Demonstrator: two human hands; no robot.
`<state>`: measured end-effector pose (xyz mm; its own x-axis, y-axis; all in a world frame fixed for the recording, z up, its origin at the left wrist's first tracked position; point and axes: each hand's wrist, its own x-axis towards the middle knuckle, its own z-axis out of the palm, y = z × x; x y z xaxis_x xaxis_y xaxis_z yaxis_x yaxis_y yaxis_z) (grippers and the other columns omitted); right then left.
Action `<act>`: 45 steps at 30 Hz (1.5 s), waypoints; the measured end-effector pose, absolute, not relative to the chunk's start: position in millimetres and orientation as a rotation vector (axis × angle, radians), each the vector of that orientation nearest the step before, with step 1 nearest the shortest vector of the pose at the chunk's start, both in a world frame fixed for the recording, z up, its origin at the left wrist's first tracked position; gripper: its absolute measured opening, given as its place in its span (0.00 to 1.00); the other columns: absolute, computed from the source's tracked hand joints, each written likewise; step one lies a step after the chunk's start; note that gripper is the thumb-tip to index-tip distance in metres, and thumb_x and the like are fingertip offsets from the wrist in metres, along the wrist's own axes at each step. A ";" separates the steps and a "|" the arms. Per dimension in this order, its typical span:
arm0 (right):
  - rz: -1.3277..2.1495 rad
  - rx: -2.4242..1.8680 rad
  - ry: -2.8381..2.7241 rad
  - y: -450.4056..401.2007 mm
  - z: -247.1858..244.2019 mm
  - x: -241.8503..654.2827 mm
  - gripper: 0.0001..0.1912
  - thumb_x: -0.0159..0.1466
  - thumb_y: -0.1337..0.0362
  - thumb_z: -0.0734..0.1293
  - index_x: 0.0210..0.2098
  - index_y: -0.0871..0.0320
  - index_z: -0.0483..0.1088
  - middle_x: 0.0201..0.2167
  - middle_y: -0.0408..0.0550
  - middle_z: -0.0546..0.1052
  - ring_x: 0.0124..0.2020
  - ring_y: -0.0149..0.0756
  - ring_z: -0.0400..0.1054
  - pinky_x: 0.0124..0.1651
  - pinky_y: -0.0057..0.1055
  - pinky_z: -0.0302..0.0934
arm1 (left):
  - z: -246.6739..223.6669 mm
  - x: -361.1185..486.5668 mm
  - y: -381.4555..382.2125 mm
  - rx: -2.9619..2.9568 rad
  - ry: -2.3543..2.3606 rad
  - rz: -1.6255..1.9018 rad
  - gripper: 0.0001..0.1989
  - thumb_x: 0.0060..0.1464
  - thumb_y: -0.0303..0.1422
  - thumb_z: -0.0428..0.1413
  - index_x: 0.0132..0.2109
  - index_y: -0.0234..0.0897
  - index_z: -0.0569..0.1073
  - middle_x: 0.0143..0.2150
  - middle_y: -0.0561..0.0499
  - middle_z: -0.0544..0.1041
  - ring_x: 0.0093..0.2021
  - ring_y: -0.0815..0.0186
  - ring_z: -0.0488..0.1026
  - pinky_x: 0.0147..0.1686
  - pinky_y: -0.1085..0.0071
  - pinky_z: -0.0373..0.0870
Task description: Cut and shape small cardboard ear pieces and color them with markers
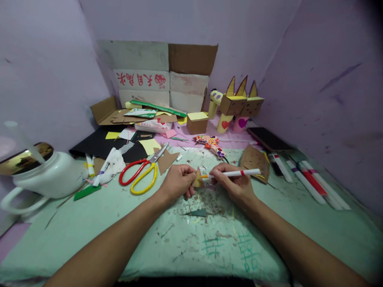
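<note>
Between the thumb and fingers of my left hand [179, 181] is a small yellow cardboard triangle [198, 179]. My right hand [235, 183] grips a white marker [239, 173] with a red band, its orange tip against or very near the triangle's face. Both hands are low over the middle of the table. Just below them lies a small dark green paper sliver [197, 213] among scattered crumbs. Left of my left hand rest scissors [145, 169] with one red and one yellow handle, blades partly over a brown cardboard scrap [166, 160].
A white mug [60, 175] stands at the left. Behind are a small cardboard box [197, 122], a patterned glue gun [211, 143] and cardboard animal figures [236, 105]. Several markers [311, 181] and a dark phone-like slab [269, 138] lie at the right. Green sheeting [119, 239] covers the table.
</note>
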<state>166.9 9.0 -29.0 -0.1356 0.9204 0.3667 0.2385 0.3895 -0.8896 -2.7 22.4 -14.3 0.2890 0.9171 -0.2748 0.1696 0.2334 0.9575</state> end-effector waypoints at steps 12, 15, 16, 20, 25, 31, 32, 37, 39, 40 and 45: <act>0.934 -1.045 -1.668 7.4 -27.1 166.5 0.12 0.58 0.60 0.64 0.22 0.60 0.69 0.15 0.43 0.69 0.17 0.29 0.60 0.20 0.26 0.54 | -13.8 -2.6 22.0 1.251 1.206 0.730 0.09 0.52 0.24 0.48 0.26 0.34 0.66 0.10 0.56 0.68 0.08 0.73 0.62 0.09 0.81 0.58; 0.890 -1.059 -1.610 8.6 -27.1 166.5 0.12 0.59 0.60 0.64 0.23 0.60 0.70 0.16 0.43 0.70 0.18 0.30 0.62 0.21 0.26 0.56 | -13.1 -3.1 22.1 1.252 1.206 0.718 0.10 0.52 0.24 0.47 0.25 0.34 0.66 0.10 0.56 0.68 0.08 0.73 0.62 0.09 0.80 0.58; 0.873 -1.061 -1.619 8.9 -26.6 166.2 0.12 0.58 0.60 0.64 0.23 0.60 0.70 0.17 0.44 0.70 0.18 0.30 0.62 0.21 0.26 0.55 | -13.1 -3.3 22.3 1.253 1.203 0.717 0.10 0.52 0.24 0.47 0.25 0.34 0.66 0.10 0.56 0.68 0.09 0.73 0.62 0.09 0.80 0.58; 0.897 -1.058 -1.697 8.8 -24.3 166.1 0.12 0.57 0.61 0.65 0.21 0.61 0.69 0.15 0.43 0.68 0.16 0.28 0.59 0.19 0.25 0.51 | -14.5 -3.4 22.9 1.245 1.190 0.735 0.09 0.52 0.24 0.47 0.25 0.34 0.66 0.11 0.56 0.68 0.09 0.73 0.62 0.09 0.81 0.58; 0.955 -1.016 -1.687 7.9 -25.3 169.3 0.13 0.58 0.59 0.64 0.21 0.60 0.70 0.15 0.43 0.69 0.17 0.29 0.60 0.19 0.25 0.53 | -14.8 -3.0 22.4 1.241 1.189 0.743 0.10 0.53 0.24 0.47 0.25 0.35 0.65 0.10 0.56 0.68 0.08 0.73 0.61 0.08 0.81 0.57; 0.855 -1.050 -1.661 8.8 -23.0 165.8 0.11 0.57 0.60 0.65 0.22 0.60 0.70 0.16 0.44 0.70 0.18 0.29 0.62 0.20 0.26 0.55 | -12.6 -3.5 22.1 1.240 1.202 0.718 0.09 0.53 0.24 0.47 0.25 0.34 0.65 0.10 0.56 0.68 0.08 0.73 0.61 0.09 0.81 0.57; 0.853 -1.050 -1.683 8.8 -22.3 165.4 0.11 0.57 0.60 0.65 0.22 0.60 0.70 0.16 0.43 0.70 0.17 0.29 0.61 0.20 0.25 0.54 | -12.8 -3.6 22.3 1.238 1.201 0.725 0.09 0.53 0.24 0.47 0.25 0.34 0.65 0.10 0.56 0.68 0.08 0.73 0.61 0.09 0.81 0.57; 0.915 -1.029 -1.758 8.3 -23.4 168.4 0.13 0.57 0.60 0.64 0.20 0.60 0.69 0.14 0.43 0.68 0.16 0.28 0.57 0.18 0.25 0.50 | -14.8 -3.6 23.1 1.223 1.190 0.744 0.09 0.52 0.25 0.47 0.25 0.34 0.65 0.10 0.56 0.68 0.08 0.73 0.61 0.09 0.81 0.57; 0.912 -1.014 -1.717 8.3 -24.8 169.5 0.13 0.58 0.60 0.64 0.21 0.60 0.69 0.15 0.43 0.68 0.17 0.29 0.59 0.19 0.26 0.52 | -14.7 -3.3 23.0 1.223 1.194 0.738 0.09 0.52 0.25 0.48 0.25 0.34 0.65 0.10 0.56 0.68 0.08 0.73 0.61 0.09 0.81 0.57; 0.894 -1.015 -1.694 8.5 -25.1 169.6 0.13 0.58 0.60 0.64 0.22 0.60 0.69 0.16 0.44 0.69 0.18 0.30 0.60 0.20 0.26 0.53 | -14.4 -3.2 22.9 1.225 1.197 0.735 0.08 0.52 0.25 0.49 0.25 0.34 0.65 0.10 0.56 0.68 0.08 0.73 0.62 0.09 0.81 0.57; 0.840 -1.041 -1.723 8.7 -21.9 167.1 0.12 0.58 0.61 0.64 0.22 0.60 0.69 0.16 0.44 0.69 0.18 0.30 0.61 0.20 0.26 0.53 | -13.3 -3.0 22.1 1.235 1.206 0.724 0.09 0.52 0.25 0.48 0.25 0.34 0.66 0.10 0.56 0.68 0.08 0.73 0.61 0.09 0.81 0.57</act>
<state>167.1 8.7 -21.9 -0.2155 0.9085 0.3580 0.2772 0.4085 -0.8697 -3.0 22.1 -13.3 0.2678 0.9206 -0.2843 0.1820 0.2415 0.9532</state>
